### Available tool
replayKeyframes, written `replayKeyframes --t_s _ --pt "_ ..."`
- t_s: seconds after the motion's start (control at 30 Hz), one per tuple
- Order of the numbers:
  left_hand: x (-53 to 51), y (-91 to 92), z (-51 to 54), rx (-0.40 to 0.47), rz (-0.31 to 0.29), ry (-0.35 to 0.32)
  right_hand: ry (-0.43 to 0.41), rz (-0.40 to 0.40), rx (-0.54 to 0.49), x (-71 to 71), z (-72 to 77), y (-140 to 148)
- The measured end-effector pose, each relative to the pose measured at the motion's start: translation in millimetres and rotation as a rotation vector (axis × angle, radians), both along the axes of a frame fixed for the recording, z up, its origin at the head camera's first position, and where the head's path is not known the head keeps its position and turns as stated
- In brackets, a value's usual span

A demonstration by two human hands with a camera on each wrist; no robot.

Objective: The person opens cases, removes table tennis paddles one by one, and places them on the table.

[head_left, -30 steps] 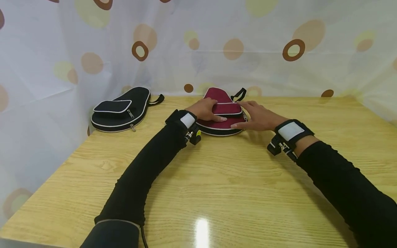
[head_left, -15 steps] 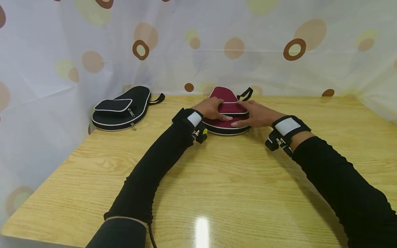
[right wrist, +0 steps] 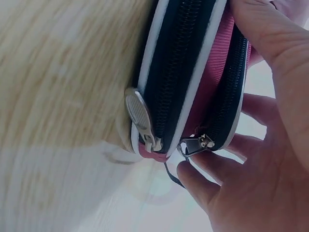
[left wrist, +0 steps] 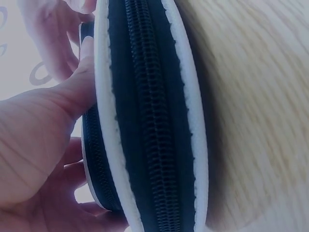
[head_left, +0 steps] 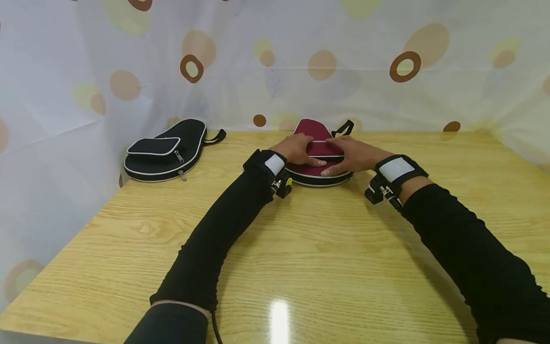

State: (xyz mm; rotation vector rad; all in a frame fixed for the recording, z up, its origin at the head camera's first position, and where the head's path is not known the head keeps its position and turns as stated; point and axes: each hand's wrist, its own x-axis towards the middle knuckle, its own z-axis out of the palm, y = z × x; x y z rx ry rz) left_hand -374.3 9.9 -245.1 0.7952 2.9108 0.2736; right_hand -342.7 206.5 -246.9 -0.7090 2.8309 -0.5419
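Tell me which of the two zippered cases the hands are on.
The red case, on the right in the head view: the left hand and right hand are both on it, while the black case lies apart, untouched.

No text, label, brand, number or sign can be read in any of the 3 views.

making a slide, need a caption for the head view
Left hand and right hand on a red case, black case to the left.
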Motion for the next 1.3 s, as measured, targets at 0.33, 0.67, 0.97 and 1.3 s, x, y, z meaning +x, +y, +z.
replayKeyframes --t_s 0.33,0.67,0.97,1.3 --pt "8.7 -2.6 -2.3 0.007 0.019 0.002 -0.021 0.010 0.001 -3.7 -5.8 -1.7" --pt "47.4 -5.0 -2.9 0.084 0.292 -0.025 -0.037 0.030 0.004 -11.6 1.0 -3.5" --pt "63.8 -15.5 -3.0 0.067 0.210 -0.014 -0.049 0.001 0.001 -20.7 4.6 -2.0" --pt "57.2 -17.5 -5.7 0.050 0.160 -0.059 -0.027 -0.076 0.059 -10.7 1.1 -2.5"
